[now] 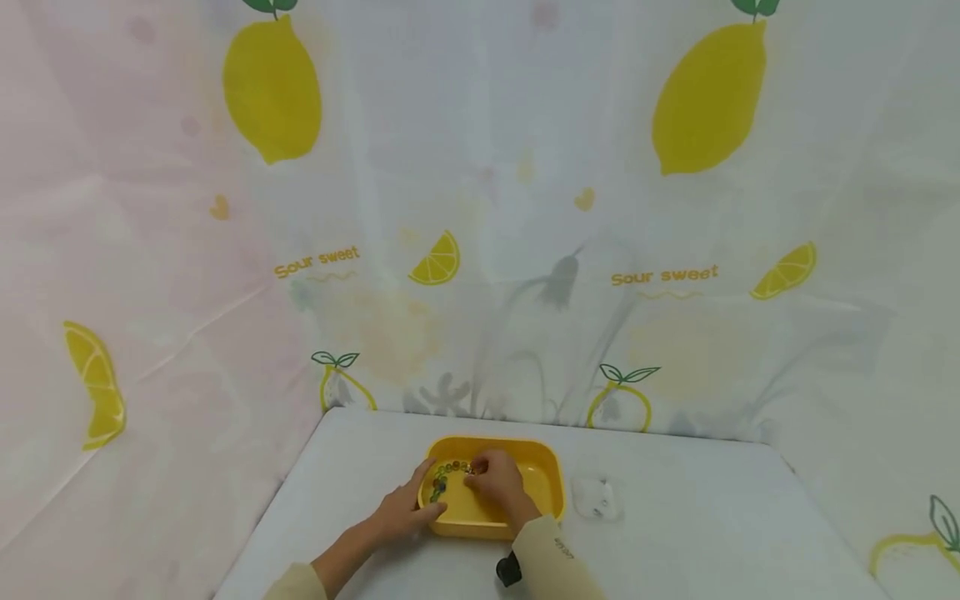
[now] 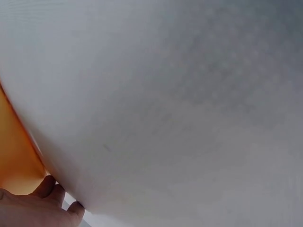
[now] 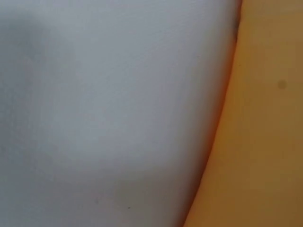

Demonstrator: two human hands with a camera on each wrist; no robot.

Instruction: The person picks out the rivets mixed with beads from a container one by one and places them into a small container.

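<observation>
A yellow rectangular tray point(image 1: 536, 523) stands on the white table. Small glass marbles point(image 1: 448, 467), greenish and dark, run in a curved row along the left and back of its floor. My left hand point(image 1: 401, 510) rests spread at the tray's left front corner, thumb by the front rim and fingers along the left side. In the left wrist view, that hand's fingers point(image 2: 46, 187) lie beside the orange-looking wall. Reaching into the tray, my right hand point(image 1: 498, 479) pinches a small marble at the row's right end, mostly hidden by the fingertips. The right wrist view shows only tray and table.
To the right of the tray lies a clear plastic container point(image 1: 597, 498) with a few small round things in it. A black device point(image 1: 508, 570) sits by the right sleeve. Behind the white table point(image 1: 697, 508) hangs a lemon-print curtain point(image 1: 480, 208).
</observation>
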